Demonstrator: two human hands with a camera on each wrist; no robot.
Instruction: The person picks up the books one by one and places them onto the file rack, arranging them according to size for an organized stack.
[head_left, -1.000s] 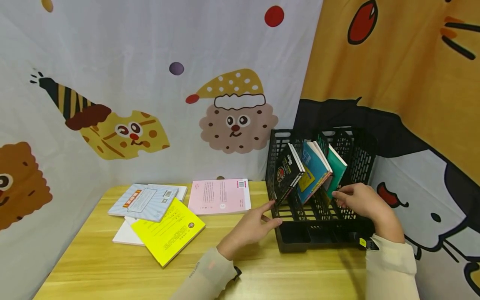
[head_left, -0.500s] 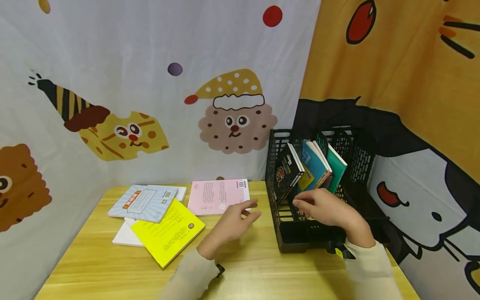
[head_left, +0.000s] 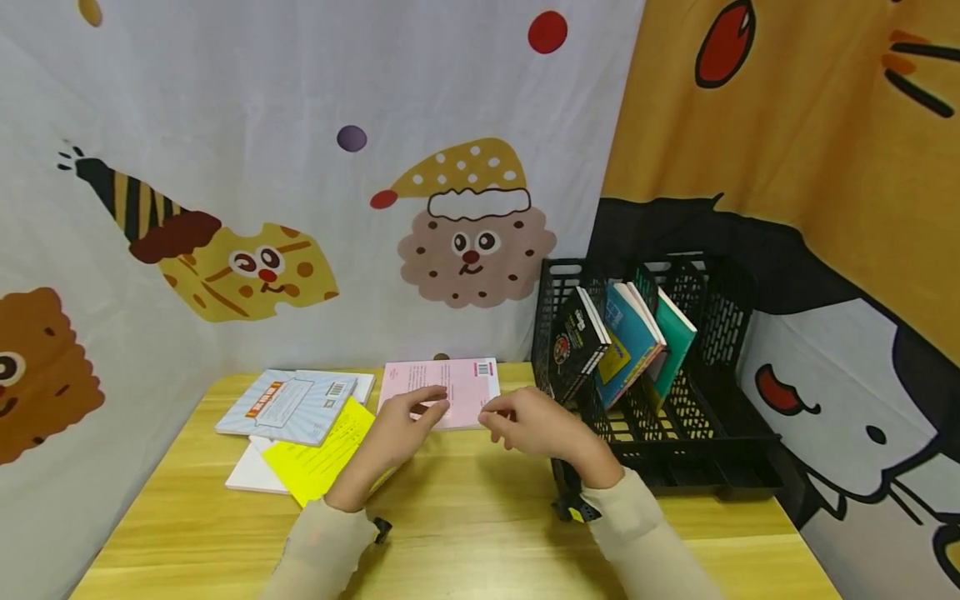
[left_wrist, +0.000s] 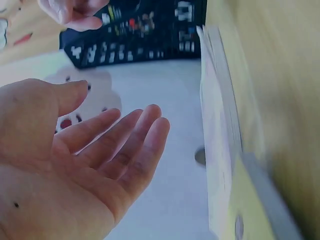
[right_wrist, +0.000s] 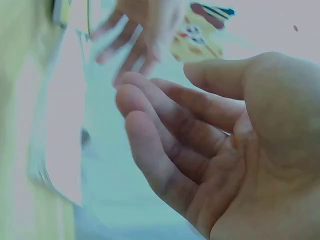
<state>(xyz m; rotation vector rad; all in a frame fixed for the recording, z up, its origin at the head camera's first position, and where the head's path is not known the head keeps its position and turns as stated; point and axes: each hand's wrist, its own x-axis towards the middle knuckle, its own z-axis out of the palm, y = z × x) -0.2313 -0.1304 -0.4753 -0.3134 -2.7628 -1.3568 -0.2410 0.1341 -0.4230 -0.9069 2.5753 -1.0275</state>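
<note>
Pink book [head_left: 465,389], one, flat toward the back of the tabletop [head_left: 457,517], left of a black rack [head_left: 705,450] holding black books [head_left: 573,350], a blue book [head_left: 626,333] and a green book [head_left: 675,333]; yellow book [head_left: 322,454] and pale blue book [head_left: 288,404], overlapping, farther left. Left hand [head_left: 397,433] and right hand [head_left: 536,425], both empty, fingers loosely bent, thumbs apart from fingertips, near the pink book, though contact is hard to judge from these angles. Step in hand, apparently: picking up the pink book, which calls for fingertips under its edge.
</note>
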